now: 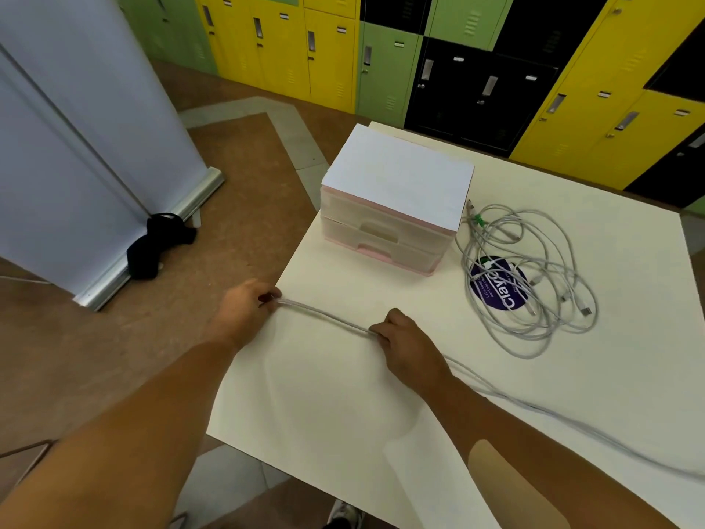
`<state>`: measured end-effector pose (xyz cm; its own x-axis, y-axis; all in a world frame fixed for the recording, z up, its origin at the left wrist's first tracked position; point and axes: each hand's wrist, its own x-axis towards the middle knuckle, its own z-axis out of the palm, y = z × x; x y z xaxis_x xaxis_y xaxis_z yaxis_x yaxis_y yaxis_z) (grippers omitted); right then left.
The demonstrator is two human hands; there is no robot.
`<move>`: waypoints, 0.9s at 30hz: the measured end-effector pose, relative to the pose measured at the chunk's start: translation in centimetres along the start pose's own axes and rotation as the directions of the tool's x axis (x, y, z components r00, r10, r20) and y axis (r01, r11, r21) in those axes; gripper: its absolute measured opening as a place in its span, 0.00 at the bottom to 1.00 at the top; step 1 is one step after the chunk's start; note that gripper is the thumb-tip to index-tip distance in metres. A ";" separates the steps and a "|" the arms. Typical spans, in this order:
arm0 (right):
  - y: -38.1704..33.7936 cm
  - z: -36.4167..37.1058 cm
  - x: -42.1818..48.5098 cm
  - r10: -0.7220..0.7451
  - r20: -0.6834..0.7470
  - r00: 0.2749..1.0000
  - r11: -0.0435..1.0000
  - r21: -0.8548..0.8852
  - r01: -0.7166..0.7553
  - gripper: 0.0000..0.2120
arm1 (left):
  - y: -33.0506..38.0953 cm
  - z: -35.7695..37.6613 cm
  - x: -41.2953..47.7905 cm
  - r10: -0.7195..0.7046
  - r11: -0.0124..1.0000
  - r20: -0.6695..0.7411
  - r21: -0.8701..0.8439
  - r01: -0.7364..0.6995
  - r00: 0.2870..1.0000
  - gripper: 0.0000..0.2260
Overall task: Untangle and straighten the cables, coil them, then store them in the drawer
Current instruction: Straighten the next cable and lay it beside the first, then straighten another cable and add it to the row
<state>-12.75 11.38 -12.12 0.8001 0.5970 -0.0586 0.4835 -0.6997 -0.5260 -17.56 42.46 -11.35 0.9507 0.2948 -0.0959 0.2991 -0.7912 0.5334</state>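
- Your left hand [248, 311] sits at the table's left edge, fingertips pinched together on one end of a thin pale grey cable [324, 316]; whether a plug sits inside the pinch is hidden.
- Your right hand [408, 345] is curled knuckles-up over the same cable further along, fingers pressed together around it.
- Between your hands the cable runs nearly straight, low over the cream-white tabletop [343, 414]. Past your right hand it trails off toward the right edge of the view.
- Handling, as a judgement: light, limp, fairly smooth jacket. It should slide through a loose grip and hold no shape of its own, so a coil will likely spring open unless you pin it.
- Where to grip: on the jacket just behind a plug, not on the plug tip. Let the right hand act as a guide while the left anchors.
- The remaining loose tangle of pale grey cables [530, 276] lies on the table to the right of the small translucent two-drawer plastic unit with pink trim [381, 238], close beside it. Several small connectors poke out of the pile, one end marked with green; expect these to snag on loops when pulled.
- Both drawers look closed. A white sheet [396, 173] covers the unit's top.
- Writing: a round dark purple sticker [499, 284] lies under the tangle. Large white letters read roughly "Clayo"; smaller lines beside it are too small to read.
- Lockers behind carry label slots; nothing legible.
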 end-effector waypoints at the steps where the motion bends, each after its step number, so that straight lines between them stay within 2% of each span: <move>1: 0.2 0.0 -0.2 -0.023 -0.009 1.000 0.999 -0.039 0.023 0.11 | 0.0 0.1 0.0 -0.013 1.000 -0.005 0.003 0.013 1.000 0.05; 3: 0.7 -0.1 -0.5 -0.048 -0.035 0.998 0.996 -0.075 0.045 0.10 | 0.0 0.2 0.0 -0.016 1.000 -0.002 0.016 0.016 1.000 0.04; 6: 1.3 -0.5 -1.1 -0.028 -0.073 0.997 0.999 -0.028 0.026 0.08 | 0.0 0.1 0.1 0.003 0.998 0.012 0.060 -0.004 1.000 0.05; 10: 2.2 -1.1 -1.5 -0.010 -0.018 1.000 1.000 -0.029 0.010 0.08 | 0.6 -0.3 -0.8 0.021 0.988 0.104 0.153 -0.037 0.994 0.16; 12: 2.4 -1.7 -1.6 -0.003 0.043 0.999 1.000 -0.020 0.004 0.12 | 1.6 -0.5 -1.4 0.032 0.967 0.144 0.246 -0.067 0.989 0.22; 14: 2.7 -2.5 -1.9 0.035 0.075 0.997 0.999 0.015 -0.036 0.16 | 3.1 -0.6 -1.6 0.073 0.960 0.171 0.254 -0.116 0.983 0.25; 18: 4.2 -4.8 -2.7 0.087 -0.019 0.996 0.994 0.061 -0.086 0.16 | 7.4 0.1 -0.4 0.177 0.956 0.248 0.188 -0.226 0.952 0.20; 21: 6.4 -7.3 -3.5 0.125 -0.110 0.986 0.992 0.043 -0.121 0.12 | 12.0 2.1 0.8 0.272 0.944 0.344 0.085 -0.318 0.899 0.16; 24: 8.6 -9.3 -4.3 0.192 -0.181 0.965 0.981 0.043 -0.187 0.10 | 16.1 4.9 1.4 0.388 0.904 0.356 0.034 -0.427 0.850 0.13; 27: 10.8 -10.7 -5.7 0.267 -0.194 0.944 0.963 0.013 -0.269 0.09 | 20.1 8.2 1.9 0.470 0.864 0.370 -0.007 -0.503 0.802 0.12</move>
<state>-8.26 -3.82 -8.38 0.9533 0.3005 -0.0307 0.2453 -0.8293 -0.5021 -9.05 22.73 -7.68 0.9328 -0.3333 -0.1372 -0.2204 -0.8285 0.5147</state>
